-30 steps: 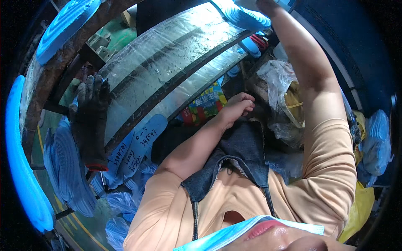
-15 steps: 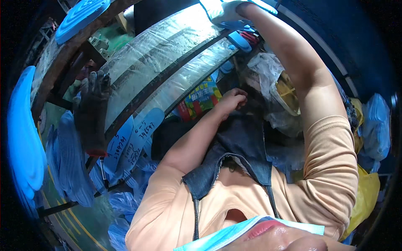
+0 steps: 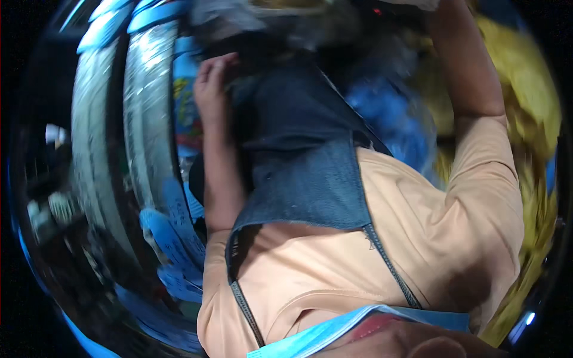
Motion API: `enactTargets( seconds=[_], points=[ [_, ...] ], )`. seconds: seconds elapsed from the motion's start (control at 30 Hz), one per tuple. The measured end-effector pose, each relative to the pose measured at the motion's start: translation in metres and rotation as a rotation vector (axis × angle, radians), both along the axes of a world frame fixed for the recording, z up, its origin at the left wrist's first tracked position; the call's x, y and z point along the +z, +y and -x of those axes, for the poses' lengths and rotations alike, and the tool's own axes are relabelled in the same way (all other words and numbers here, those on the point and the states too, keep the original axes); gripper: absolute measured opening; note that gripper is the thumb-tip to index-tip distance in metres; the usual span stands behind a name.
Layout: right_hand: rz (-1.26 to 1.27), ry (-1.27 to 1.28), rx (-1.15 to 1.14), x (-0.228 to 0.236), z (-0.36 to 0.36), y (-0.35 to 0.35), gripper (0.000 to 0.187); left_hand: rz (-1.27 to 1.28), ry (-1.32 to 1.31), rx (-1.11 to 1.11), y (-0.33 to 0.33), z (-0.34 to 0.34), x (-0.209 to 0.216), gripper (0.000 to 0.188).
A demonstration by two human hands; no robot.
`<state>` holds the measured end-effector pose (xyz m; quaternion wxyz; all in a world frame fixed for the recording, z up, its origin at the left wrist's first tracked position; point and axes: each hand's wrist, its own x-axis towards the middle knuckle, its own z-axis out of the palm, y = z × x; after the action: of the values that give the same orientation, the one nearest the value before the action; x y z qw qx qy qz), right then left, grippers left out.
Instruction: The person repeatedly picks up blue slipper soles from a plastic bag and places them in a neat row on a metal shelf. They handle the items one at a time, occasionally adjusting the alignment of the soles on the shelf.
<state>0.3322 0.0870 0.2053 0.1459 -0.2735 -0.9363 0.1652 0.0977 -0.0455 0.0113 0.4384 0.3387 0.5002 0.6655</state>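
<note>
My bare left hand is held above the left side of my lap, fingers loosely curled, with nothing visible in it. Beside it on the left is a blue printed package with yellow and red patches. My right arm reaches up to the top edge on the right. Only a strip of the white glove on my right hand shows there; its fingers are out of the picture. Lower left, blue sole-shaped pieces with handwriting on them stand at the end of a film-covered rail.
Two long rails wrapped in clear film run down the left side, with blue pieces at their far ends. Yellow sheeting or bags fill the right. A blue bundle in clear plastic lies right of my apron. Much is blurred.
My view has swung to the right, so the rails now lie at the left. My gloved right hand, earlier at a blue piece above the rails, is now mostly beyond the top edge.
</note>
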Motion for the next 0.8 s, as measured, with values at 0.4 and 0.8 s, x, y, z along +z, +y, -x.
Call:
enactTargets(
  seconds=[0.4, 0.8],
  points=[
    [0.684, 0.024, -0.886, -0.209, -0.389, -0.204, 0.029, -0.178, 0.440, -0.408, 0.016, -0.129, 0.006, 0.023],
    [0.671, -0.250, -1.443, -0.441, -0.493, -0.279, 0.044, -0.185, 1.100, -0.503, 0.022, -0.221, 0.008, 0.021]
  ],
)
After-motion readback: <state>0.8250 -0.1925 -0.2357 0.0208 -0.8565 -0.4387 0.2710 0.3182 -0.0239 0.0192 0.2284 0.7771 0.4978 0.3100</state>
